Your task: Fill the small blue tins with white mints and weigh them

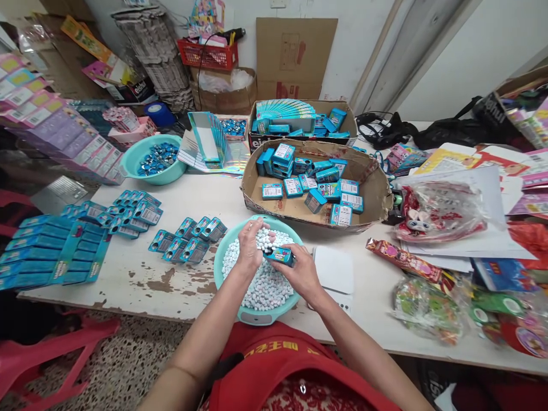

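Note:
A turquoise basin (261, 317) full of small white candies (268, 288) sits at the table's front edge. Above it, my right hand (299, 271) grips a small blue box (280, 255), tilted with its open end towards the left. My left hand (251, 245) is curled around some white candies (266, 235) at that open end. Left of the basin stand several small blue boxes (192, 249). Behind the basin, a cardboard tray (317, 222) holds more blue boxes (327, 175).
A white scale (334, 269) lies right of the basin. Further left are a bowl (169, 174) of blue lids and stacked blue packs (51, 251). Another carton (353, 125) stands behind the tray. Plastic-wrapped items (428, 311) and papers (492, 234) cover the right side.

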Demonstrator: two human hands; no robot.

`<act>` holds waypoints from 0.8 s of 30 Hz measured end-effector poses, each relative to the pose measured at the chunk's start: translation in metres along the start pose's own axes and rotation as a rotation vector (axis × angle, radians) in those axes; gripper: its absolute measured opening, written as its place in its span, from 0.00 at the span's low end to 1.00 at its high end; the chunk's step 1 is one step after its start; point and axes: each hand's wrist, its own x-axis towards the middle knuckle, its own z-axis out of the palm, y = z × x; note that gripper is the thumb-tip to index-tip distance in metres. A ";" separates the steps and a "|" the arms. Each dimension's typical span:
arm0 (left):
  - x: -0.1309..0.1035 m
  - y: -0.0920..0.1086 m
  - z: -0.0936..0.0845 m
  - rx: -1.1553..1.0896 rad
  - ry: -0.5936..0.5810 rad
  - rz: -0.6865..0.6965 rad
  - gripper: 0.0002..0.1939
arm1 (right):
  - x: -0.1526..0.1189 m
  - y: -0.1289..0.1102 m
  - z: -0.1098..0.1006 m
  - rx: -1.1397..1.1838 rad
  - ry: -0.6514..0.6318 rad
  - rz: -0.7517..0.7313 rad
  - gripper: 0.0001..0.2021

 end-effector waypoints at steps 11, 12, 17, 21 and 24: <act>0.002 -0.006 0.004 0.003 -0.039 0.025 0.18 | 0.005 -0.002 -0.004 -0.047 -0.018 -0.001 0.14; 0.003 -0.006 0.004 0.000 -0.032 0.029 0.18 | 0.005 -0.003 -0.005 -0.054 -0.027 -0.006 0.13; 0.002 -0.007 0.007 0.016 -0.031 0.072 0.17 | 0.007 -0.005 -0.008 -0.052 -0.026 0.000 0.14; -0.001 -0.007 0.009 0.027 -0.036 0.077 0.16 | 0.009 -0.003 -0.010 -0.051 -0.026 0.018 0.14; -0.001 -0.008 0.011 0.039 -0.058 0.097 0.15 | 0.009 -0.003 -0.010 -0.036 -0.025 0.015 0.13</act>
